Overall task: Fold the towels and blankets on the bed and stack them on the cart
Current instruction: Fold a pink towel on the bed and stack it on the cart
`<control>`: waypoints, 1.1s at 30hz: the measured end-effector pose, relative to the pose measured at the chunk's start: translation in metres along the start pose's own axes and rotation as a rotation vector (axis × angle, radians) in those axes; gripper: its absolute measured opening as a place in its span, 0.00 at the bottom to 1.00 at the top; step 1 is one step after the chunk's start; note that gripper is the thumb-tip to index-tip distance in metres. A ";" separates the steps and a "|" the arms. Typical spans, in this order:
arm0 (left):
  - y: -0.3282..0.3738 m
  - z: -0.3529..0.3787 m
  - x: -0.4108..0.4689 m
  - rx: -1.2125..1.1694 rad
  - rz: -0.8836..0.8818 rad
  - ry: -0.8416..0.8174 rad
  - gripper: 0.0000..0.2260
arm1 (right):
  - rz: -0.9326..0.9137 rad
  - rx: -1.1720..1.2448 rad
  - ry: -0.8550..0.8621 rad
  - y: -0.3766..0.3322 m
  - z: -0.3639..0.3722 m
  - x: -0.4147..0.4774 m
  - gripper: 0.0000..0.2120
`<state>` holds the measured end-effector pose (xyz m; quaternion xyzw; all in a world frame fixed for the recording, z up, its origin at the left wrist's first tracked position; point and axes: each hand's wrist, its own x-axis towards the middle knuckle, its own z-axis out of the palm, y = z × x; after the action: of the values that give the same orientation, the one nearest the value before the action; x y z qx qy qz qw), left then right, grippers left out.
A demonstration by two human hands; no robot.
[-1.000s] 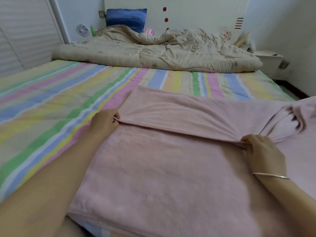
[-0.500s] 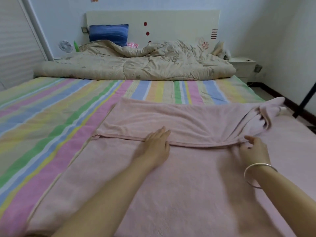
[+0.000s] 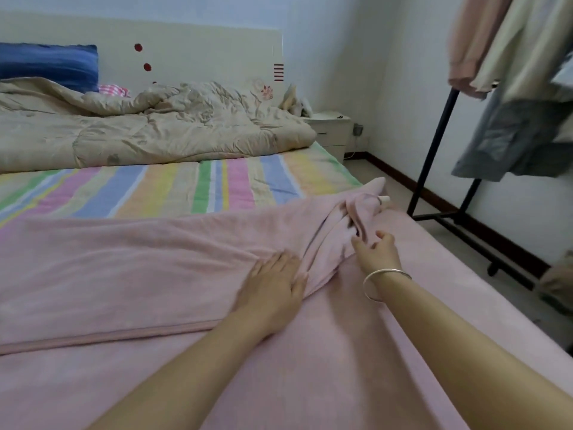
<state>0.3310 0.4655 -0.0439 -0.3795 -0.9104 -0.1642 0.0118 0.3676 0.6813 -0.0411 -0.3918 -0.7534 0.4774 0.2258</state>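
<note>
Blue pillow [image 3: 52, 65] and beige quilt [image 3: 148, 131] lie at the head of the bed [image 3: 186, 187]. Pink blanket [image 3: 108, 259] covers the near half of the bed, its far part folded back over itself, the hem running across at left. Left hand [image 3: 273, 290] lies flat on the folded layer, fingers straight. Right hand [image 3: 376, 252], bracelet [image 3: 384, 282] at the wrist, is loosely spread, fingertips touching the bunched blanket corner near the bed's right edge. Clothes rack [image 3: 434, 144] stands on the floor beyond
</note>
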 end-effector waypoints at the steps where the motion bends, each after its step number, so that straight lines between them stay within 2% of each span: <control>1: 0.009 0.005 0.010 -0.004 0.025 -0.015 0.26 | -0.004 -0.032 0.002 -0.001 -0.004 0.015 0.34; 5: 0.023 0.017 0.031 0.106 0.098 -0.069 0.37 | -0.039 -0.121 -0.036 -0.011 -0.005 0.062 0.42; 7: 0.023 0.017 0.034 0.149 0.089 -0.093 0.39 | -0.050 -0.210 -0.064 -0.017 -0.002 0.073 0.45; 9: 0.027 0.012 0.032 0.146 0.078 -0.114 0.36 | -0.046 -0.354 -0.040 -0.019 0.002 0.078 0.40; 11: 0.034 0.003 0.034 0.116 0.066 -0.085 0.33 | -0.049 -0.434 0.035 -0.019 -0.002 0.081 0.29; 15: 0.040 -0.010 0.034 0.057 -0.029 0.016 0.36 | 0.007 -0.182 0.109 -0.016 -0.042 0.086 0.26; 18: 0.046 -0.010 0.022 0.013 -0.039 -0.035 0.39 | 0.035 0.054 0.203 -0.009 -0.106 0.074 0.17; 20: 0.050 -0.005 0.012 -0.009 -0.020 -0.095 0.40 | 0.071 0.192 0.201 0.005 -0.145 0.054 0.12; 23: 0.055 0.001 -0.005 0.006 -0.029 -0.137 0.38 | 0.244 0.321 0.064 0.031 -0.181 0.035 0.12; 25: 0.056 0.002 -0.012 0.019 -0.060 -0.122 0.37 | 0.355 0.339 -0.031 0.042 -0.194 0.032 0.05; 27: 0.060 0.001 -0.019 0.035 -0.096 -0.083 0.35 | 0.465 0.412 -0.151 0.045 -0.200 0.031 0.06; 31: 0.065 0.004 -0.034 0.121 -0.089 -0.065 0.31 | 0.449 0.508 -0.455 0.038 -0.201 0.028 0.10; 33: 0.064 0.007 -0.037 0.139 -0.088 -0.065 0.30 | 0.450 0.572 -0.528 0.035 -0.199 0.031 0.14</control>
<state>0.4027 0.4842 -0.0374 -0.3425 -0.9353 -0.0884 0.0012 0.5043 0.8227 0.0149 -0.3323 -0.5191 0.7874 0.0157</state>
